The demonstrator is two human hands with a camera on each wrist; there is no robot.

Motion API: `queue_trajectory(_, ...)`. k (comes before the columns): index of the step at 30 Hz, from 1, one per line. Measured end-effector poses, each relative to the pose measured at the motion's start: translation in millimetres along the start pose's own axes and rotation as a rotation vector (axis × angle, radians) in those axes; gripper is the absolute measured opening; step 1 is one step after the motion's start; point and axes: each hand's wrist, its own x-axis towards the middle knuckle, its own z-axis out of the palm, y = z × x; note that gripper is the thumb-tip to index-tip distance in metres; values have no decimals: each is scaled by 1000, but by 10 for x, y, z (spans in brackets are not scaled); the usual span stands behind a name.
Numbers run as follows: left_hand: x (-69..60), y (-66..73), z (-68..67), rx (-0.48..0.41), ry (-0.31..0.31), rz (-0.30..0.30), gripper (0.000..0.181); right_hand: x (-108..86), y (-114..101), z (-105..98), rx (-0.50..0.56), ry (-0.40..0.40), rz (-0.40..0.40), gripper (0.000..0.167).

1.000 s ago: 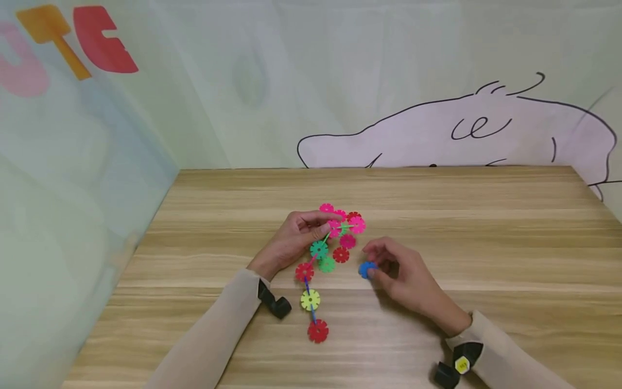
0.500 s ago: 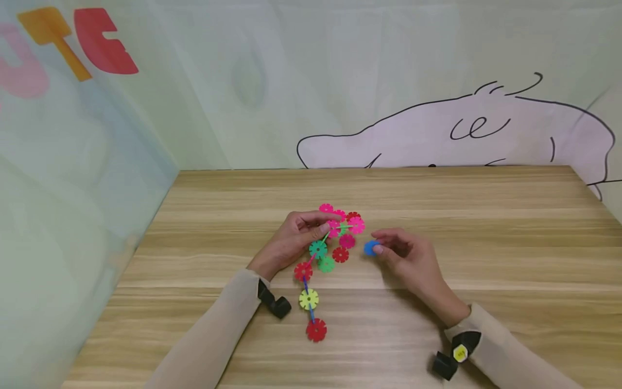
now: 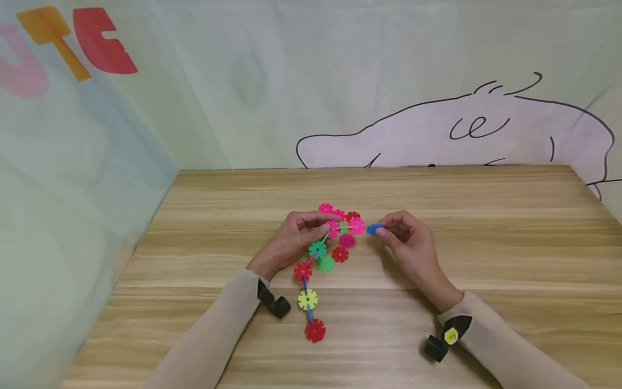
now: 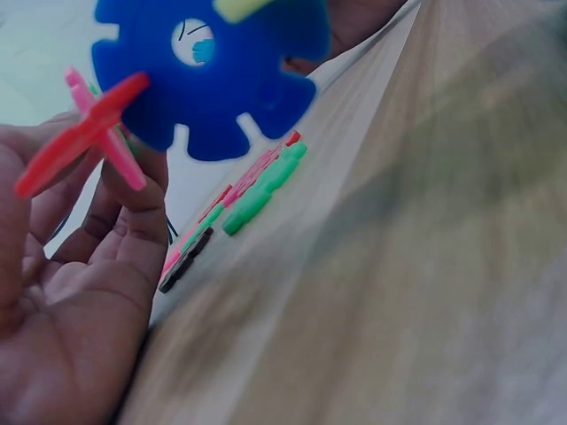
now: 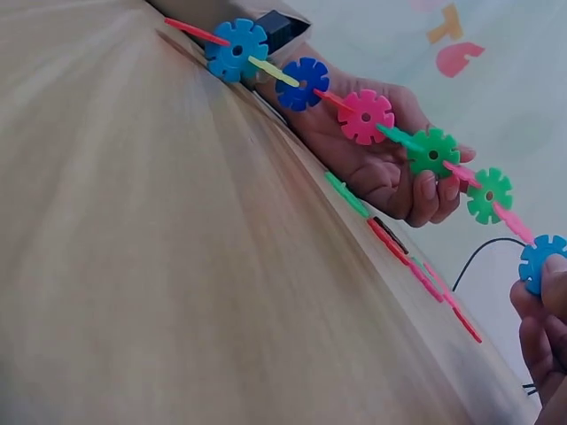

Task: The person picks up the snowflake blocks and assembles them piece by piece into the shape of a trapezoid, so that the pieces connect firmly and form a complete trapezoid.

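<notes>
Head view: left hand (image 3: 293, 237) pinches the disc chain (image 3: 313, 253) near its far end, thumb on top. Chain runs back toward the wearer, yellow disc (image 3: 303, 302) then red disc (image 3: 311, 335) as the last. Right hand (image 3: 412, 246) pinches the blue disc (image 3: 372, 230) between thumb and fingers, just beside the chain's end pink disc (image 3: 359, 230). Several flat discs (image 3: 344, 258) lie on the table (image 3: 486, 259) under and beside the chain. Left wrist: dark blue disc (image 4: 239, 84) of the chain fills the top, close to the lens; left hand's fingers curl behind a crossed red and pink pair. Right wrist: chain slants down to the right, left hand pinching mid-run; right hand, partly cut off, has its thumb on the blue disc. Can't confirm whether that disc is slotted in.
</notes>
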Motion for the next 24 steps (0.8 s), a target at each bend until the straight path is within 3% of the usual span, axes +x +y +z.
queue_trajectory(18, -13, 9, 1, 13, -4, 8, 35, 87, 31, 47, 111, 23, -60, 9)
queue_trajectory(24, -6, 7, 3, 6, -4, 3, 35, 77, 21, 42, 97, 11, -72, 9)
